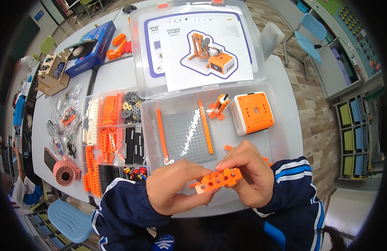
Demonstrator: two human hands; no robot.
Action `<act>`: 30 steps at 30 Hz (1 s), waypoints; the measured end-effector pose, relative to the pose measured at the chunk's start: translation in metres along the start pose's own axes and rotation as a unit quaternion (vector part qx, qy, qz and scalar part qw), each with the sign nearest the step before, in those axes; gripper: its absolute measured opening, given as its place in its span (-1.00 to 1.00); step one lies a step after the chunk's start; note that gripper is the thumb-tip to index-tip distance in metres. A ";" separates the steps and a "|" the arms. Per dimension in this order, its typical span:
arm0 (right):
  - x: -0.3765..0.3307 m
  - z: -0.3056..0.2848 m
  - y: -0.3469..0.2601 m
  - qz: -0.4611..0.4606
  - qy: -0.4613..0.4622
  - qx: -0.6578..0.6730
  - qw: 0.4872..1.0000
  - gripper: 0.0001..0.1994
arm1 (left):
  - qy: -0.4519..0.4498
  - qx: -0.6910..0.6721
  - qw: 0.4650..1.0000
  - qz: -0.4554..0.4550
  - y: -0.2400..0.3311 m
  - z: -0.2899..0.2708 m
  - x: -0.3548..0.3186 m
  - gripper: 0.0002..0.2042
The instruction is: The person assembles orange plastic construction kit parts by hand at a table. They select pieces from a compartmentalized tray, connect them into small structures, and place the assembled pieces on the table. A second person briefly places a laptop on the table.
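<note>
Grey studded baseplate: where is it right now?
In the head view, the grey studded baseplate lies in the left part of the clear tray, just beyond the left hand, with long orange strips along its left and right sides.

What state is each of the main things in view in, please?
Left hand, closed on the orange brick assembly
Right hand, closed on its other end
Clear lid, open
Printed sheet, lying on the lid
Gray baseplate, flat in the clear bin
Orange-and-white box, orange face upward
Compartment tray, uncovered, filled with parts
Pink fan, running or not unclear
</note>
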State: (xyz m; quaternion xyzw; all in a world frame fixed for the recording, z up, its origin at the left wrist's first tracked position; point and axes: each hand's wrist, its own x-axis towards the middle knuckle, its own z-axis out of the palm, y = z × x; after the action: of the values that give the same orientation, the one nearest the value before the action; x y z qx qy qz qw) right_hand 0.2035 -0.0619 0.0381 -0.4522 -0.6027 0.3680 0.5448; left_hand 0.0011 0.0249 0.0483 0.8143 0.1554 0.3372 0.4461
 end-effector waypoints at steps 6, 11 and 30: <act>0.000 0.002 -0.001 0.038 -0.002 0.107 0.994 -0.67 | 0.023 -0.023 0.999 -0.014 -0.003 0.009 0.004 -0.70; 0.006 -0.002 -0.003 0.026 -0.041 0.057 0.997 -0.68 | 0.016 -0.029 0.999 -0.024 -0.004 0.004 0.000 -0.72; -0.003 0.002 -0.007 0.015 -0.089 0.052 0.995 -0.68 | -0.027 -0.141 0.990 -0.011 -0.009 0.004 -0.001 -0.79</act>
State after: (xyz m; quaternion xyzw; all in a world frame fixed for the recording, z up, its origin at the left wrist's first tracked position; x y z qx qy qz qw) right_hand 0.2008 -0.0669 0.0437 -0.3972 -0.6223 0.4457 0.5063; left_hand 0.0040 0.0271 0.0389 0.7501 0.1035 0.3287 0.5644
